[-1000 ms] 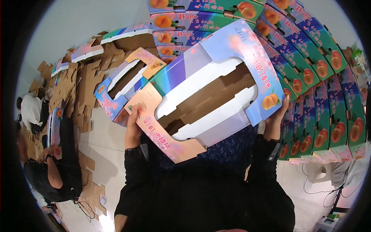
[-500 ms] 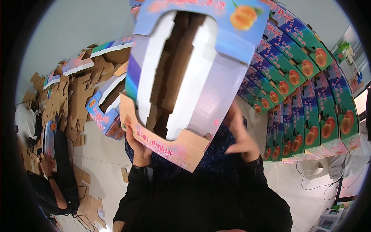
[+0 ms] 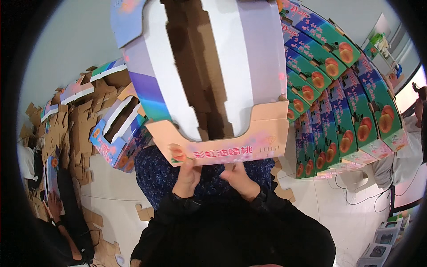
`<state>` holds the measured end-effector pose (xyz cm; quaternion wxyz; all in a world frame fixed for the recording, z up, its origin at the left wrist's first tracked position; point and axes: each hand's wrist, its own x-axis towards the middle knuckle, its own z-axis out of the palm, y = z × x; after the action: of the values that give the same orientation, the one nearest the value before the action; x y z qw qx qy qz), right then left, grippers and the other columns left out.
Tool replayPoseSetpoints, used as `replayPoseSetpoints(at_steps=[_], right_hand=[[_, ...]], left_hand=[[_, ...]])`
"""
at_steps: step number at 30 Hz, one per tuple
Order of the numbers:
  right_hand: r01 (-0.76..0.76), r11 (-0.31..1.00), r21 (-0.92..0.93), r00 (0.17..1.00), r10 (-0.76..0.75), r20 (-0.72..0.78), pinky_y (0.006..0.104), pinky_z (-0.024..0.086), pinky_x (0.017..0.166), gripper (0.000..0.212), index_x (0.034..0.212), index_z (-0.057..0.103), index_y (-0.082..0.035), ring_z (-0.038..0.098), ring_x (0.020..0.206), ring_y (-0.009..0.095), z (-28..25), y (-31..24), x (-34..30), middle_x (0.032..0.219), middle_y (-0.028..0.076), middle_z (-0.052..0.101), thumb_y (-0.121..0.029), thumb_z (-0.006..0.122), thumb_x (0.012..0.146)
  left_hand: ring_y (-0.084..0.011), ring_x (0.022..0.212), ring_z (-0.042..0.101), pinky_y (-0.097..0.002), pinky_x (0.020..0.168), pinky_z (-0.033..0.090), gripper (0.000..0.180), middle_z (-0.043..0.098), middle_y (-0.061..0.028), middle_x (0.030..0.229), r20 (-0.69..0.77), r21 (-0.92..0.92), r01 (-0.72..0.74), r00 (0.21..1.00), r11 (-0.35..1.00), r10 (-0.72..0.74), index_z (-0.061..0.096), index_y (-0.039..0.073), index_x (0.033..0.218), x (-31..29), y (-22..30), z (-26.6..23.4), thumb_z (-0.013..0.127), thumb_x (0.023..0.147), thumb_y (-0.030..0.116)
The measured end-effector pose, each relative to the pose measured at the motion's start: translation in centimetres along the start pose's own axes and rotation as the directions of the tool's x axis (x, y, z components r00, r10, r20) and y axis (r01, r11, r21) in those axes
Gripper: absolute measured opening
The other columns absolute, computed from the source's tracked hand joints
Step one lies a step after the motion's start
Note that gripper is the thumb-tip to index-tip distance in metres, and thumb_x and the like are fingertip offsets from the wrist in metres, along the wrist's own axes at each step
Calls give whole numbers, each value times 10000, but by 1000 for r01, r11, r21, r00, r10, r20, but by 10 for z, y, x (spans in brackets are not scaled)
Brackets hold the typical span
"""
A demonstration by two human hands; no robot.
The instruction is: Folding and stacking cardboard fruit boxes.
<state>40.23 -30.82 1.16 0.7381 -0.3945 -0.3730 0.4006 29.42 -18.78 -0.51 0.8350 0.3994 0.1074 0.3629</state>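
A large printed cardboard fruit box (image 3: 267, 49) rises in front of me, its lilac and white top panels parted by a long gap onto bare brown inside. Its peach-coloured end flap (image 3: 209, 151) faces me, printed with a peach and pink lettering. My left hand (image 3: 187, 178) grips the lower edge of this flap left of its middle, thumb against the front. At the same edge, further right, my right hand (image 3: 242, 181) pinches the cardboard with its thumb showing; the other fingertips are partly hidden by the flap.
Beside my left knee stands a similar part-folded box (image 3: 116, 133). Brown flat cardboard (image 3: 82, 129) piles up behind it, near a seated co-worker's hand (image 3: 53, 204). To the right, green-and-blue finished boxes (image 3: 351, 115) form a tall stack. Cables (image 3: 356, 196) lie on the floor there.
The box has swung from a tilt to nearly square with me, its end flap now level. My right hand, open and apart from it before, has come in to the flap's lower edge.
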Motion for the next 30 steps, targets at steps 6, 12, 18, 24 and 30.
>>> replayPoseSetpoints(at_steps=[6, 12, 18, 24, 30], right_hand=[[-95, 991, 96, 981, 109, -159, 320, 415, 998, 385, 1228, 535, -22, 534, 1129, 151, -7, -15, 2, 1197, 66, 584, -87, 682, 878], [71, 980, 187, 968, -23, -249, 391, 410, 1017, 437, 1197, 570, 0, 562, 1132, 210, -46, -5, 5, 1186, 99, 611, -232, 709, 853], [129, 988, 88, 958, -101, -267, 444, 352, 1087, 846, 1402, 352, 14, 484, 1262, 287, -108, -37, -6, 1364, 148, 490, -495, 670, 806], [60, 993, 100, 945, -24, -327, 435, 420, 1028, 833, 1361, 406, 15, 540, 1194, 286, -175, -40, -49, 1295, 142, 547, -509, 683, 776], [32, 996, 85, 908, 7, -418, 414, 452, 991, 837, 1318, 440, 37, 593, 1107, 287, -177, -33, -54, 1216, 154, 590, -524, 701, 754]], left_hand=[[-213, 1167, 547, -390, 1038, 415, 640, 580, -89, 1211, 146, -43, 121, 983, 992, -114, 490, 29, 1282, 1, -14, 9, 777, 755, 253], [-228, 1224, 508, -351, 1028, 421, 728, 498, -95, 1329, 283, 330, 149, 927, 932, -248, 379, 25, 1374, 18, -6, 37, 760, 784, 217], [-363, 1464, 98, -525, 1150, 97, 1043, 32, -190, 1584, 423, 378, 81, 871, 922, -250, -11, 175, 1540, 37, 3, 14, 722, 803, 254], [-358, 1448, 178, -525, 1143, 142, 1065, 179, -186, 1561, 389, 290, 6, 913, 957, -123, 33, 176, 1541, 49, 32, 13, 630, 776, 615], [-365, 1436, 210, -534, 1143, 141, 1153, 232, -204, 1534, 346, 332, -108, 938, 937, -14, 42, 167, 1540, 65, 50, 30, 624, 719, 729]])
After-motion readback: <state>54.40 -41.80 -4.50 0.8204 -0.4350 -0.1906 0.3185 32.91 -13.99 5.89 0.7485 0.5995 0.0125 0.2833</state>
